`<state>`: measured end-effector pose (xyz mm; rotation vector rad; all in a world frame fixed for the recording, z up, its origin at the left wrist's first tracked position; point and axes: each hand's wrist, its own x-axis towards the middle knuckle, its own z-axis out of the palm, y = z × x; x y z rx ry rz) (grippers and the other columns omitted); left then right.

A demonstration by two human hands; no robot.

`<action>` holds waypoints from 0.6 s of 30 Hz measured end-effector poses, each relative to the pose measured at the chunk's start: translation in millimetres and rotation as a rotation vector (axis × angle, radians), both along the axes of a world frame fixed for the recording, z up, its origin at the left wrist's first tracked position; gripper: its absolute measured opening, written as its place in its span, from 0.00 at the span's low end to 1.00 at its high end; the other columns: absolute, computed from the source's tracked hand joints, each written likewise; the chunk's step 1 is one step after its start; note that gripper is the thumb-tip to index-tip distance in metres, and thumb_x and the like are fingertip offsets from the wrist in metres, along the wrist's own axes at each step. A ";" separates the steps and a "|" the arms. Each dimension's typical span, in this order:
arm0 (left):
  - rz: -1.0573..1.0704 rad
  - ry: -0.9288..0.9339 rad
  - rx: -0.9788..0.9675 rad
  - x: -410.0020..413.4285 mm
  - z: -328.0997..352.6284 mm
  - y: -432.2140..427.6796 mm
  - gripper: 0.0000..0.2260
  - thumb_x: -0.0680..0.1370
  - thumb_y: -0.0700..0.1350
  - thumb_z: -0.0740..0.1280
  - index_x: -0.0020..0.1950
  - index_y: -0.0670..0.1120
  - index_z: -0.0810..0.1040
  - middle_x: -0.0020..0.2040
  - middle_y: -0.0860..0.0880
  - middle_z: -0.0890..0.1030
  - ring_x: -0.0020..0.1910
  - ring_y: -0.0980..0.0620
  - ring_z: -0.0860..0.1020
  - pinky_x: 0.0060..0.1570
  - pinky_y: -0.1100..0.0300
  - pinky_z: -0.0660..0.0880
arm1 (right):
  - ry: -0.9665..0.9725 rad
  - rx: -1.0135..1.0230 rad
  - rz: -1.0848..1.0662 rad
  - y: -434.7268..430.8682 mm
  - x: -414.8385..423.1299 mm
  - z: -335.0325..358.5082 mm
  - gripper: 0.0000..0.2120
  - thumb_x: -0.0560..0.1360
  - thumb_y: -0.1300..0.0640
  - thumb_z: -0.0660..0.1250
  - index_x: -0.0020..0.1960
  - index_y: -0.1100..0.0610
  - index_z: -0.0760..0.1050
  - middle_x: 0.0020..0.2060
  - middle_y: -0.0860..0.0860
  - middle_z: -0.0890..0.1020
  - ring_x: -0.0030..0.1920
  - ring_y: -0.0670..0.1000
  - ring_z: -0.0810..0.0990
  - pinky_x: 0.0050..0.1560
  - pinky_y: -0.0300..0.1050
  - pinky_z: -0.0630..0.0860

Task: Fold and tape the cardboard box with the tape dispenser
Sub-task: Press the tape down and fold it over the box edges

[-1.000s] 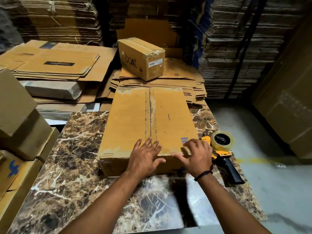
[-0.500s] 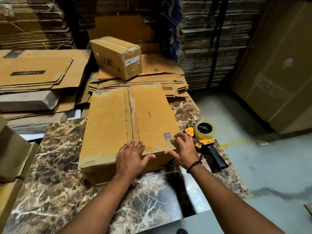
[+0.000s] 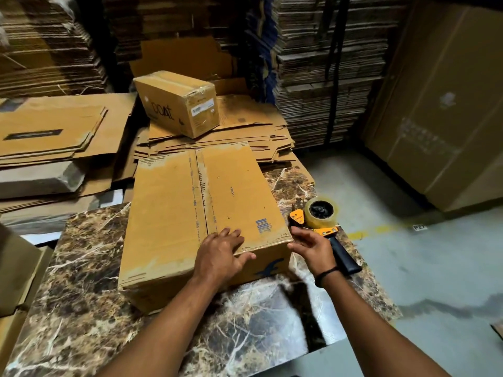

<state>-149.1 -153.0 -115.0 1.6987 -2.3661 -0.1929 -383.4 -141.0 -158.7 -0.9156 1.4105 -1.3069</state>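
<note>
A brown cardboard box lies on the marble table with its two top flaps folded shut, the seam running away from me. My left hand presses flat on the near end of the flaps by the seam. My right hand hovers off the box's near right corner, fingers spread, holding nothing. Just beyond it lies the tape dispenser, orange with a black handle and a roll of clear tape, on the table's right side.
A taped box sits on a pile of flat cardboard behind the table. More flattened sheets lie at left, tall stacks at the back. Concrete floor opens to the right.
My right hand has come off the box's top flap and moved right, toward the tape dispenser. The left hand stays pressed on the flaps. The view has swung left and closer.
</note>
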 end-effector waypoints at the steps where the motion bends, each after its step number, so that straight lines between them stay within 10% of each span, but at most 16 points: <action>1: -0.005 0.010 0.012 -1.9 -1.8 -0.7 0.29 0.71 0.68 0.60 0.65 0.52 0.74 0.70 0.56 0.68 0.71 0.55 0.63 0.71 0.53 0.56 | 0.028 0.019 -0.031 2.1 1.9 -0.5 0.19 0.65 0.74 0.72 0.51 0.57 0.79 0.52 0.57 0.82 0.52 0.54 0.82 0.59 0.55 0.77; 5: 0.018 0.060 0.012 -0.2 -7.6 3.4 0.28 0.72 0.67 0.61 0.65 0.52 0.74 0.70 0.56 0.68 0.71 0.56 0.62 0.70 0.57 0.55 | 0.114 0.049 -0.251 14.4 28.1 -0.1 0.10 0.67 0.69 0.74 0.46 0.59 0.83 0.43 0.54 0.84 0.45 0.49 0.82 0.56 0.48 0.78; 10: 0.027 0.049 0.015 -4.4 -0.7 6.3 0.26 0.73 0.64 0.62 0.66 0.51 0.73 0.71 0.55 0.66 0.72 0.56 0.62 0.71 0.56 0.54 | 0.106 0.092 -0.563 29.0 71.4 9.3 0.13 0.74 0.63 0.69 0.58 0.64 0.79 0.56 0.57 0.82 0.56 0.50 0.79 0.51 0.24 0.68; 13: 0.031 0.070 0.015 -2.6 -3.8 6.0 0.25 0.73 0.64 0.63 0.64 0.50 0.75 0.69 0.55 0.69 0.71 0.56 0.63 0.71 0.56 0.58 | 0.211 0.094 -0.388 35.8 101.6 5.5 0.25 0.79 0.55 0.62 0.74 0.58 0.61 0.75 0.50 0.59 0.73 0.46 0.59 0.64 0.32 0.58; 15: 0.015 0.072 -0.009 -2.4 -5.3 5.0 0.24 0.73 0.63 0.65 0.62 0.49 0.77 0.67 0.54 0.71 0.70 0.56 0.66 0.70 0.55 0.60 | 0.348 0.094 -0.197 40.1 118.8 -3.5 0.33 0.80 0.47 0.57 0.76 0.52 0.42 0.74 0.43 0.35 0.72 0.40 0.43 0.69 0.36 0.51; 18: 0.016 0.053 -0.009 -2.8 -4.0 3.0 0.26 0.72 0.65 0.61 0.61 0.49 0.78 0.66 0.53 0.73 0.69 0.54 0.68 0.68 0.54 0.62 | 0.624 0.096 -0.080 38.9 111.3 -23.9 0.35 0.77 0.37 0.46 0.72 0.50 0.29 0.71 0.45 0.27 0.73 0.44 0.36 0.74 0.47 0.41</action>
